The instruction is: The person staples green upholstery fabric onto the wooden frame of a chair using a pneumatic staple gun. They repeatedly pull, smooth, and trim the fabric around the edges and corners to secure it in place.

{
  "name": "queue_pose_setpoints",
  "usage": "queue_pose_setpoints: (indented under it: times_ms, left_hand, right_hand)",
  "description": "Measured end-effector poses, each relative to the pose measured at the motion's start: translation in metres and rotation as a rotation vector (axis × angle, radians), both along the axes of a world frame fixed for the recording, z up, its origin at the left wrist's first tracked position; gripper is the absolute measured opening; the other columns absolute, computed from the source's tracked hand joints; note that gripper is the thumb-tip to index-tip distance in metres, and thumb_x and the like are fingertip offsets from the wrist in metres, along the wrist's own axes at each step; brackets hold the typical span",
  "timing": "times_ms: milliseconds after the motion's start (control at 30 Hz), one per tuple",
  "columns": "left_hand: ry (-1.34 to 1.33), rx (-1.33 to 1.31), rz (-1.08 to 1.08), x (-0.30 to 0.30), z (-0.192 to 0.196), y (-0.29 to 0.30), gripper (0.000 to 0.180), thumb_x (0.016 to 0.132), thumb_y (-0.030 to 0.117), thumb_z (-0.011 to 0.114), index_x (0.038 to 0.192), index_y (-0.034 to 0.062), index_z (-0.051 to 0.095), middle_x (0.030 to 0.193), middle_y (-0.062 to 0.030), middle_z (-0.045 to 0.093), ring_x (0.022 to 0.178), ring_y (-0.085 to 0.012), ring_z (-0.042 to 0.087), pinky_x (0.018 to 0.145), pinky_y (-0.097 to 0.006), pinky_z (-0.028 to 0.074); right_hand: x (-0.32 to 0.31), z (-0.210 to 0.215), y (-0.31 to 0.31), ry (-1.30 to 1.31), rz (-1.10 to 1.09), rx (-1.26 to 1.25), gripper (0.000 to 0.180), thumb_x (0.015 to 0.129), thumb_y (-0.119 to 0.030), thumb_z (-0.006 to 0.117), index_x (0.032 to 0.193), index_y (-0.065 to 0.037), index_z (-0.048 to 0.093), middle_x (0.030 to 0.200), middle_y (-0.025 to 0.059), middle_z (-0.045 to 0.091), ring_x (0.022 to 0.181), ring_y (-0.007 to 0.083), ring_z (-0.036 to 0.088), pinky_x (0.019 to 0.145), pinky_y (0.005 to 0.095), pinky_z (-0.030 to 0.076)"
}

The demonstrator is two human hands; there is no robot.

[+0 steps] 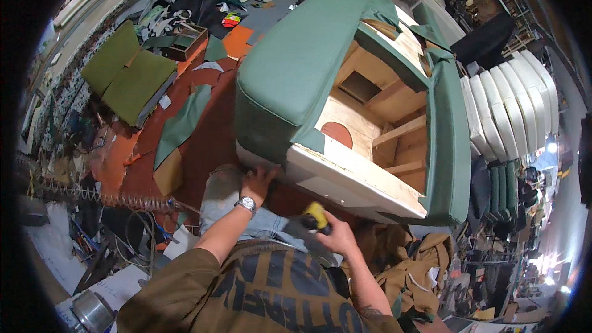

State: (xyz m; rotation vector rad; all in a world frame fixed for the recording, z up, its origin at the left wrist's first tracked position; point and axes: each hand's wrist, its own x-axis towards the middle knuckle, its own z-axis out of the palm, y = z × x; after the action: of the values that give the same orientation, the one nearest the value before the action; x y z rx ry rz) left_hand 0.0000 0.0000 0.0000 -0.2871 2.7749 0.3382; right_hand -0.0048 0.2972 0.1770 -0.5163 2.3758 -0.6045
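In front of me a green upholstered sofa or chair body (pixel 296 55) stands turned, with its bare wooden frame (pixel 401 139) showing on the open side. A pale covering panel (pixel 345 182) runs along its near lower edge. My left hand (pixel 259 184), a watch (pixel 246 204) on its wrist, reaches to the near left lower corner with its fingers spread. They hold nothing that I can see. My right hand (pixel 336 234) is closed around a yellow-and-black hand tool (pixel 316 217), held short of the near edge. The tool is slightly blurred; its exact kind cannot be made out.
Red-brown sheet material (pixel 203 129) covers the floor at left, with a green offcut (pixel 183 124) on it. Olive cushions (pixel 135 83) lie farther left, near a coil spring (pixel 117 201). Brown cloth (pixel 407 265) is heaped at right. White padded pieces (pixel 512 108) are stacked beyond.
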Motion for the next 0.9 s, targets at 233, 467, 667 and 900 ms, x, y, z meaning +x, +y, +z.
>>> queue_pose_setpoints:
  times_ms: [233, 467, 667, 900]
  left_hand:
    - [0.384, -0.635, -0.402, 0.006, -0.004, -0.007, 0.067, 0.103, 0.031, 0.055, 0.166, 0.0180, 0.040, 0.163, -0.0094, 0.043, 0.156, -0.0416, 0.029, 0.117, -0.071, 0.034]
    - [0.469, -0.550, -0.438, 0.010, -0.004, -0.018, 0.061, 0.101, 0.027, 0.055, 0.161, 0.0185, 0.051, 0.175, 0.0018, 0.030, 0.168, -0.0348, 0.006, 0.126, -0.074, 0.019]
    - [0.393, -0.418, -0.441, 0.010, 0.001, -0.022, 0.060, 0.101, 0.028, 0.055, 0.161, 0.0234, 0.052, 0.176, 0.0055, 0.029, 0.168, -0.0331, 0.005, 0.126, -0.077, 0.017]
    - [0.343, -0.399, -0.451, 0.010, 0.006, -0.031, 0.062, 0.102, 0.031, 0.054, 0.164, 0.0253, 0.047, 0.177, 0.0061, 0.025, 0.168, -0.0329, 0.005, 0.124, -0.081, 0.018]
  right_hand:
    - [-0.001, -0.013, -0.110, 0.251, 0.354, 0.319, 0.087, 0.083, -0.039, 0.082, 0.161, -0.024, 0.047, 0.108, 0.0245, 0.077, 0.100, 0.0430, 0.075, 0.086, 0.0534, 0.061]
    - [0.008, -0.041, -0.115, 0.351, 0.285, 0.311, 0.089, 0.084, -0.037, 0.083, 0.162, -0.020, 0.044, 0.116, 0.0248, 0.076, 0.096, 0.0415, 0.077, 0.083, 0.0528, 0.062]
    - [0.007, -0.055, -0.114, 0.393, 0.261, 0.244, 0.087, 0.083, -0.034, 0.083, 0.161, -0.022, 0.046, 0.119, 0.0243, 0.075, 0.100, 0.0420, 0.075, 0.085, 0.0524, 0.062]
    - [-0.003, -0.074, -0.116, 0.428, 0.241, 0.267, 0.084, 0.085, -0.035, 0.083, 0.160, -0.026, 0.047, 0.123, 0.0188, 0.073, 0.104, 0.0422, 0.075, 0.086, 0.0528, 0.062]
